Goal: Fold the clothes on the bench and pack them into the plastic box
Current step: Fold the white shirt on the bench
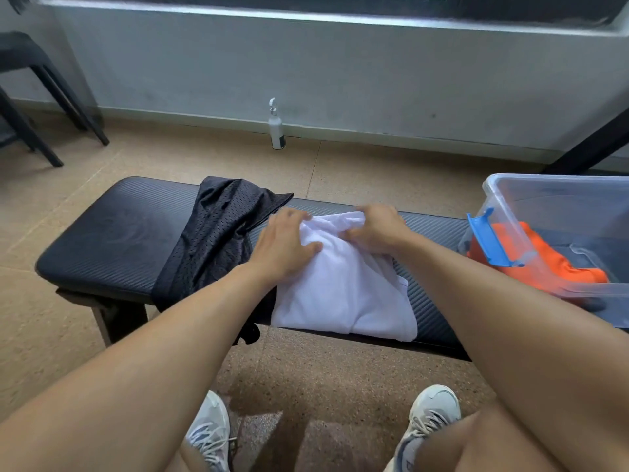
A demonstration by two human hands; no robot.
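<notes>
A white garment (343,294) lies partly folded on the black padded bench (102,240), in the middle. My left hand (284,243) lies on its far left part, fingers bent over the far edge and thumb pressing on the cloth. My right hand (376,228) grips a bunched fold at the garment's far right corner. A black mesh garment (211,240) is draped unfolded over the bench to the left of the white one. On the bench's right end stands a clear plastic box (558,195) with a blue latch; an orange garment (544,264) lies inside it.
A white bottle (276,126) stands on the floor against the far wall. Black chair legs (51,107) are at the far left and a dark table leg (592,144) at the far right. My two shoes (432,420) are on the tiled floor before the bench.
</notes>
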